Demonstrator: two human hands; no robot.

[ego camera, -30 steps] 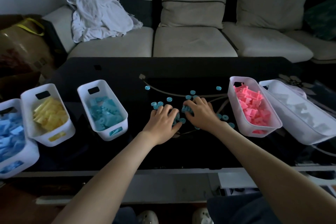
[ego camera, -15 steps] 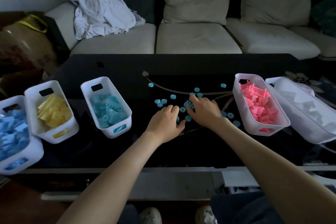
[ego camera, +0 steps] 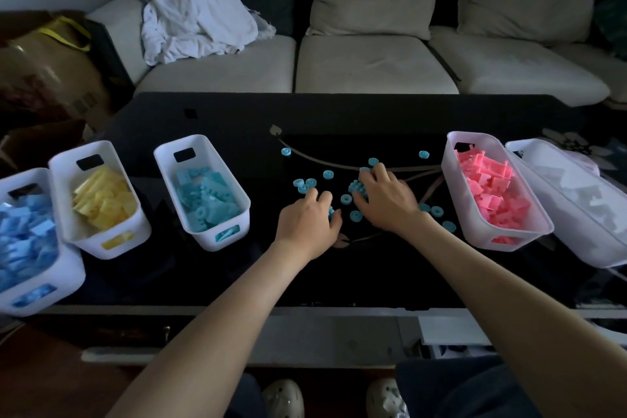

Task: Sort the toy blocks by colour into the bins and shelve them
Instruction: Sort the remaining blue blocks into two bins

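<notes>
Several small teal round blocks (ego camera: 328, 174) lie scattered on the black glass table (ego camera: 237, 265), between the bins. My left hand (ego camera: 307, 220) rests palm down among them, fingers curled, with teal pieces showing between thumb and fingers. My right hand (ego camera: 386, 200) is just to its right, fingers bent over a cluster of teal blocks (ego camera: 357, 187). White bins stand in a row. At far left is the blue-block bin (ego camera: 73, 276), then the yellow-block bin (ego camera: 139, 231) and the teal-block bin (ego camera: 217, 241). On the right are the pink-block bin (ego camera: 451, 159) and the white-block bin (ego camera: 597, 253).
A pale sofa (ego camera: 373, 68) with a crumpled white cloth (ego camera: 193, 13) runs behind the table. A brown bag (ego camera: 44, 68) sits at the back left. The table's front edge (ego camera: 305, 310) is near my body, with my shoes (ego camera: 283, 399) below it.
Both hands stay over the loose teal blocks. My right hand's fingers have crept a little farther back, pulling a cluster together. The view has shifted slightly.
</notes>
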